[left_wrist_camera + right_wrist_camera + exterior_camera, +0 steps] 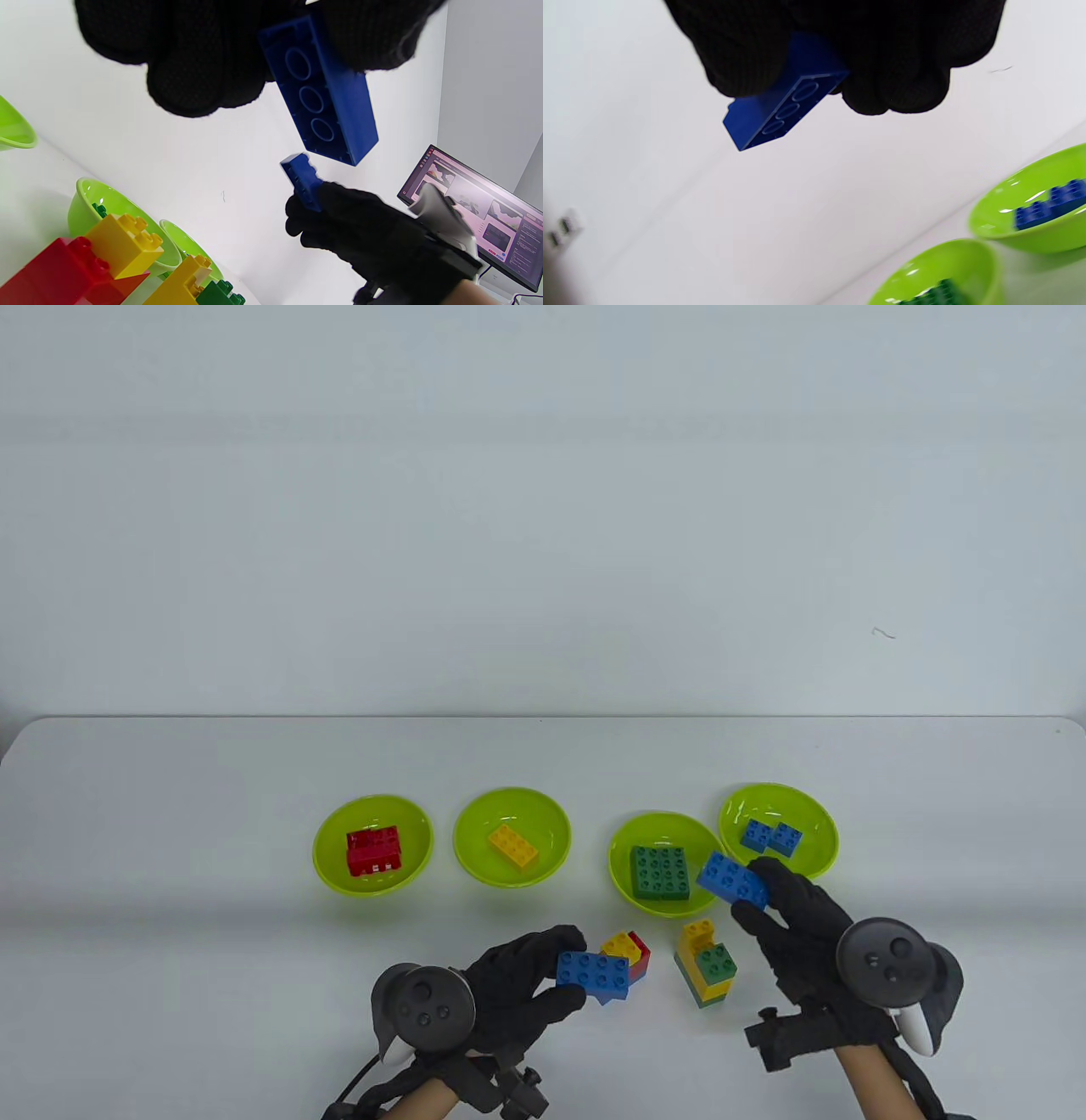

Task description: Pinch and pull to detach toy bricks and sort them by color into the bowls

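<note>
My right hand [755,891] pinches a blue brick [732,880] [780,110], lifted between the bowl of green bricks [624,891] and the bowl of blue bricks [819,861]. My left hand [560,967] grips another long blue brick [594,971] [326,97] above the table. Just behind it lies a small red and yellow stack [632,950] [85,262]. A yellow and green stack [706,971] stands between the hands. In the left wrist view the right hand's brick [303,180] shows further off.
Four lime bowls stand in a row: one with red bricks [331,861], one with a yellow brick [475,865], then the green and the blue one. A lit monitor [479,220] stands off to the side in the left wrist view.
</note>
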Demonstrator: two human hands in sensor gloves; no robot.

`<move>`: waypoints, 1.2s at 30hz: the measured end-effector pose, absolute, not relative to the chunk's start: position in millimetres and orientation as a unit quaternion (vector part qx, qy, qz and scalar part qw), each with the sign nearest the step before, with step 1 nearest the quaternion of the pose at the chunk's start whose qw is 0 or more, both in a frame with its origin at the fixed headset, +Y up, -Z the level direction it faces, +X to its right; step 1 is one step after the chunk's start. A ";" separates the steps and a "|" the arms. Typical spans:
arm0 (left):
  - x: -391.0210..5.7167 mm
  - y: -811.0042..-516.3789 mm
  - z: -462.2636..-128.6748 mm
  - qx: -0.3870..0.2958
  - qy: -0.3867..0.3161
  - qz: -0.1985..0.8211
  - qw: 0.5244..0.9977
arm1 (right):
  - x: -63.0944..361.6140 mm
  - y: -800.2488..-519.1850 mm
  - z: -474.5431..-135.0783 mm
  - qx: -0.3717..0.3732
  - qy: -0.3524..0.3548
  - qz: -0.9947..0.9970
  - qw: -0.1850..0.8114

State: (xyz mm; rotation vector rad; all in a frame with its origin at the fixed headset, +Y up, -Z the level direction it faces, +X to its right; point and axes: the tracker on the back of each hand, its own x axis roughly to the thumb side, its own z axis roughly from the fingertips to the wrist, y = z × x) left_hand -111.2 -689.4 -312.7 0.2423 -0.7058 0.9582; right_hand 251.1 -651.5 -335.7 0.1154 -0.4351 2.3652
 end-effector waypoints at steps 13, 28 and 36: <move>-129.5 -694.8 -319.7 0.120 -0.296 0.465 0.826 | 283.8 -693.3 -435.0 -0.111 -0.077 0.980 0.149; -131.6 -695.8 -318.2 0.129 -0.291 0.459 0.829 | 263.3 -675.1 -403.9 0.003 -0.097 0.965 0.245; -124.3 -688.8 -312.1 0.132 -0.318 0.468 0.814 | 203.4 -644.6 -329.2 0.180 -0.100 0.878 0.432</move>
